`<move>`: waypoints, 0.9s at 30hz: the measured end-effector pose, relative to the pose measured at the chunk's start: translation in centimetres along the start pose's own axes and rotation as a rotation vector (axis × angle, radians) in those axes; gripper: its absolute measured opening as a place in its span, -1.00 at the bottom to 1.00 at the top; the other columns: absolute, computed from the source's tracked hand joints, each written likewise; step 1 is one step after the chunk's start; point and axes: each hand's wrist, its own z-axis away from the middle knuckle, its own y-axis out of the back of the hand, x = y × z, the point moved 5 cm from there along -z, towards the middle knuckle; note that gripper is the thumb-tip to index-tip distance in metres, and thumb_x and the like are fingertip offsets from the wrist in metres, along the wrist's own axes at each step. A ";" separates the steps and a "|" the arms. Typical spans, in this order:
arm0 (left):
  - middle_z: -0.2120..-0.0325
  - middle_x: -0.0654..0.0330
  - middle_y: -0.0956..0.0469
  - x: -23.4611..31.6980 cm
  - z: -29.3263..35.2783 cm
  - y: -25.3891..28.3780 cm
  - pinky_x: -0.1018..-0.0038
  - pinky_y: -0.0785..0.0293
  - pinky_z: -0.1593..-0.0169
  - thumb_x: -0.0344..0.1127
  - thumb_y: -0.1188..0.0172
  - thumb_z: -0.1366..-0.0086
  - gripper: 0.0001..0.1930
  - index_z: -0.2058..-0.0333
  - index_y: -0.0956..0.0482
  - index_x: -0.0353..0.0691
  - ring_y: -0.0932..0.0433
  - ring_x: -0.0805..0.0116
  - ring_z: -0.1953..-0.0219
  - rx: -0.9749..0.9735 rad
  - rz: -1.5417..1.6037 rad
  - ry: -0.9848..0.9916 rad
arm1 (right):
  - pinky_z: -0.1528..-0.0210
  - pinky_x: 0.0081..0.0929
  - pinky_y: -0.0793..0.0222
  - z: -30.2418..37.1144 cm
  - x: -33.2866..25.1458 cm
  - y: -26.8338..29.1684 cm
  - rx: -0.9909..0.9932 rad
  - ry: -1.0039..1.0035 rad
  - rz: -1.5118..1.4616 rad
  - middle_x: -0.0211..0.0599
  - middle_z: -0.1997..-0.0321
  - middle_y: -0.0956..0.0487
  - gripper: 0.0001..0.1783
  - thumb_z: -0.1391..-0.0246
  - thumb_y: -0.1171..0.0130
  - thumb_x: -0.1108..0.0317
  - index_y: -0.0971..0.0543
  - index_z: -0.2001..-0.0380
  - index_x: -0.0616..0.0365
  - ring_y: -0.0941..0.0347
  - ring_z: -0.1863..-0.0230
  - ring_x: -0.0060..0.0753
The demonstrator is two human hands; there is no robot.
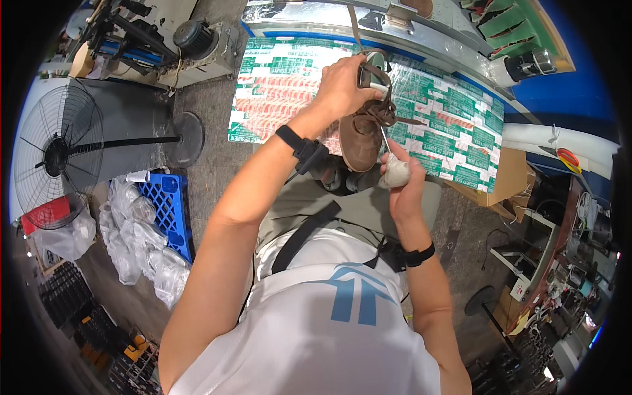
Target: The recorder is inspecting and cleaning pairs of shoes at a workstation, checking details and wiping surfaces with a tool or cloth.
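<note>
A brown lace-up shoe point(361, 145) is held over the bench with its toe toward me. My left hand point(343, 87) grips the upper part near the ankle opening, fingers wrapped round it. Dark laces point(378, 113) hang loosely across its front. My right hand point(408, 174) is closed on a slim pointed tool point(396, 172) with a pale, bulbous handle. The thin metal shaft of that tool points up at the shoe's side, close to the laces. I cannot tell whether its tip touches the shoe. Below the toe, a dark rounded object point(336, 179) is partly hidden.
The bench top point(454, 125) is covered in green-and-white printed tape and film. A fan point(56, 155) and a blue plastic pallet point(172, 214) with clear bags point(141, 240) stand at left. Red-handled scissors point(568, 158) lie at right, above a cardboard box point(507, 181).
</note>
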 end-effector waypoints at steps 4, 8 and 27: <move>-0.25 -0.25 -0.56 0.0 2.3 1.2 0.13 -0.46 -0.39 -0.08 -0.61 -0.20 -0.14 -0.36 -0.45 -0.40 -0.53 -0.20 -0.33 -0.042 0.051 0.106 | 0.03 -0.34 -0.51 1.4 -1.2 -2.5 0.074 0.538 1.050 -0.12 0.14 -0.64 -0.29 -0.16 -0.27 0.28 -0.52 -0.36 0.39 -0.58 0.15 -0.27; -0.25 -0.25 -0.56 -3.8 7.3 -0.6 0.08 -0.49 -0.34 -0.10 -0.55 -0.28 -0.18 -0.38 -0.41 -0.41 -0.55 -0.21 -0.30 -0.013 0.221 0.269 | -0.10 -0.09 -0.46 2.3 -1.9 -5.8 -0.040 1.037 1.444 -0.05 0.01 -0.61 -0.14 0.02 -0.41 0.18 -0.53 -0.38 0.30 -0.56 0.03 0.05; -0.38 -0.30 -0.36 -12.4 10.0 6.7 -0.09 -0.19 -0.52 -0.33 -0.39 -0.31 -0.43 -0.26 -0.53 -0.34 -0.29 -0.35 -0.44 0.233 -0.176 0.086 | -0.59 0.05 -0.11 -9.5 0.6 -4.3 0.227 0.473 1.259 0.37 -0.52 -0.28 0.13 -0.15 -0.54 -0.03 -0.19 -0.51 0.46 -0.21 -0.55 0.34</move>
